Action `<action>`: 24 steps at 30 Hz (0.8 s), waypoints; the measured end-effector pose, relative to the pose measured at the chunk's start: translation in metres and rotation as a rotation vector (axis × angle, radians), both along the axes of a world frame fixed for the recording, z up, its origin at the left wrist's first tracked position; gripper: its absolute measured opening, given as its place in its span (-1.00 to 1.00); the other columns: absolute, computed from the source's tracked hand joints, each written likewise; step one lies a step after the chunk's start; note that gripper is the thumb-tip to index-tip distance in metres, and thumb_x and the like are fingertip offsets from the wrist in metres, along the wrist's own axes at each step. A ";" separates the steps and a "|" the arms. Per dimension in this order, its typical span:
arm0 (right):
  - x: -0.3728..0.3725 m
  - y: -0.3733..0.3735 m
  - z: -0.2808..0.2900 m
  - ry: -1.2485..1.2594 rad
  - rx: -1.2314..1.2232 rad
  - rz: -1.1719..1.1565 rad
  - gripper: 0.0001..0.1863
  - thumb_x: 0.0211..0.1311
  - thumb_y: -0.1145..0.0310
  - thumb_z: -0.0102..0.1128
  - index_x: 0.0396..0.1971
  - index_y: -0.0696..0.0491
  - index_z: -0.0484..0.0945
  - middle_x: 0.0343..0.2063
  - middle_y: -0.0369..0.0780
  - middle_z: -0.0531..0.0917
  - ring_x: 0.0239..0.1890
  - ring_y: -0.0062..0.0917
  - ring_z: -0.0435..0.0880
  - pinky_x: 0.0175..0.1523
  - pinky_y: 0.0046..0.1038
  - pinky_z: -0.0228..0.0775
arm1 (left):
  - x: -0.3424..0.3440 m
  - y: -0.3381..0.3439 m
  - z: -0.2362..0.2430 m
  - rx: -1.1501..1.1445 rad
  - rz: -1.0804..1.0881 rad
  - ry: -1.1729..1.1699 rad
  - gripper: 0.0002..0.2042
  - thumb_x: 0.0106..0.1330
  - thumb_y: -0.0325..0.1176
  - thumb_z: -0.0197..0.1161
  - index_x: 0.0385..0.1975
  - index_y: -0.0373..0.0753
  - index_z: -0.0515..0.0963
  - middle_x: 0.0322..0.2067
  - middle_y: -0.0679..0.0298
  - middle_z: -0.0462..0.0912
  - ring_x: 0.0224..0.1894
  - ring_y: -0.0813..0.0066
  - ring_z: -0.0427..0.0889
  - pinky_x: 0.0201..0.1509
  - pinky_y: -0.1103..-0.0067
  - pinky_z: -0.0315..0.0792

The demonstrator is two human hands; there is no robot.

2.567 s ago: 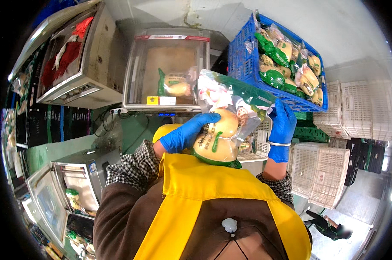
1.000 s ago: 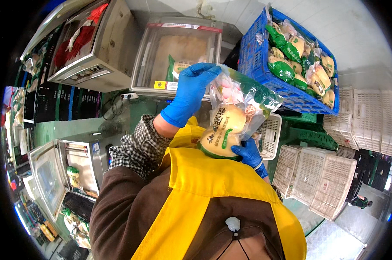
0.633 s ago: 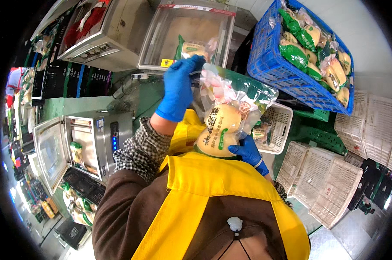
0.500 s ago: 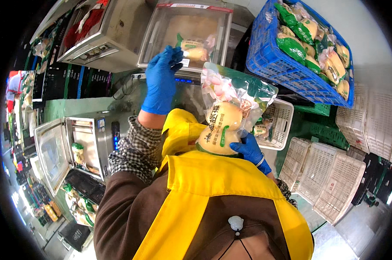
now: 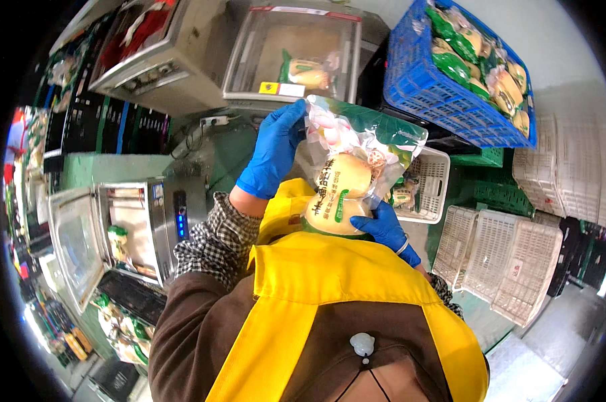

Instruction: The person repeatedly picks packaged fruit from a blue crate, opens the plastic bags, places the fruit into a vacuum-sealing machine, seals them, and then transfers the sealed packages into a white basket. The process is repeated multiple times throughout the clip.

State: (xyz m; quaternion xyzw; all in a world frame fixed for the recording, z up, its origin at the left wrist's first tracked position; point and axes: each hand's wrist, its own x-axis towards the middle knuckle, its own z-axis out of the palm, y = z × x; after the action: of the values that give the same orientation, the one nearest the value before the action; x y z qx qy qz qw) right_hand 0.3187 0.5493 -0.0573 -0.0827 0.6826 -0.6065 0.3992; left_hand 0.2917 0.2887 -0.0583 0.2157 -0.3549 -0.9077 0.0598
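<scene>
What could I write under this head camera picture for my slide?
Two blue-gloved hands hold up a clear food bag.

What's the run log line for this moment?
left hand: gripping bag top | right hand: supporting produce bag | machine: one pack inside

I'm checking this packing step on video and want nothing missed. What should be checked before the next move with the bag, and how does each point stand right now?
1. Bag supported from below: ok. The right hand cups the bottom of the clear bag.
2. Bag top held: ok. The left hand grips its upper left edge.
3. Contents settled low: ok. The pale round pieces sit in the lower half.
4. Bag mouth sealed: cannot tell. The top edge is crumpled.
5. Machine chamber free: not ok. A filled pack already lies under its clear lid.
6. Blue crate has room: cannot tell. It looks heaped with packs.
</scene>
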 end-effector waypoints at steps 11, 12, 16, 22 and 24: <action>0.099 -0.057 0.021 -0.237 0.113 0.089 -0.40 -0.01 0.37 0.26 0.06 0.22 0.28 -0.04 -0.17 0.46 -0.03 -0.50 0.45 0.07 -0.51 0.27 | 0.134 -0.065 -0.043 0.140 0.189 -0.071 -0.66 0.32 -0.09 -0.06 -0.24 -0.23 0.51 -0.29 0.22 0.61 -0.29 0.45 0.57 -0.20 0.56 0.43; 0.106 -0.059 0.022 -0.254 0.123 0.088 -0.40 -0.01 0.36 0.25 0.06 0.22 0.28 -0.04 -0.16 0.46 -0.03 -0.50 0.45 0.08 -0.51 0.27 | 0.144 -0.066 -0.048 0.182 0.156 -0.062 -0.66 0.32 -0.08 -0.06 -0.24 -0.22 0.51 -0.28 0.22 0.60 -0.28 0.44 0.57 -0.20 0.56 0.43; 0.138 -0.065 0.012 -0.177 0.055 0.015 -0.48 0.01 0.37 0.26 -0.01 0.23 0.35 -0.16 -0.21 0.53 -0.18 -0.61 0.49 -0.10 -0.58 0.38 | 0.176 -0.058 -0.051 0.316 0.008 -0.063 -0.62 0.31 -0.06 -0.06 -0.19 -0.28 0.48 -0.27 0.16 0.59 -0.21 0.38 0.56 -0.10 0.51 0.43; 0.155 -0.073 0.012 -0.184 0.070 0.064 -0.49 0.06 0.34 0.21 -0.01 0.25 0.33 -0.17 -0.20 0.53 -0.19 -0.57 0.51 -0.09 -0.57 0.38 | 0.204 -0.034 -0.035 0.157 -0.172 -0.054 -0.63 0.27 -0.20 0.04 -0.04 -0.33 0.39 -0.18 0.18 0.55 -0.14 0.42 0.55 -0.03 0.53 0.42; 0.158 -0.075 0.009 -0.244 0.038 0.038 -0.50 0.08 0.33 0.18 -0.01 0.26 0.33 -0.18 -0.19 0.53 -0.19 -0.56 0.52 -0.09 -0.57 0.39 | 0.213 -0.022 -0.032 0.137 -0.245 -0.163 -0.64 0.25 -0.25 0.08 -0.04 -0.34 0.39 -0.16 0.19 0.54 -0.14 0.43 0.55 -0.03 0.54 0.42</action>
State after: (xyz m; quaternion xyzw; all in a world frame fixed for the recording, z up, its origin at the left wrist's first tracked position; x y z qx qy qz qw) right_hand 0.4769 0.4741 -0.0480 -0.0137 0.6387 -0.5914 0.4922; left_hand 0.5048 0.2664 -0.0905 0.2471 -0.3195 -0.9098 -0.0952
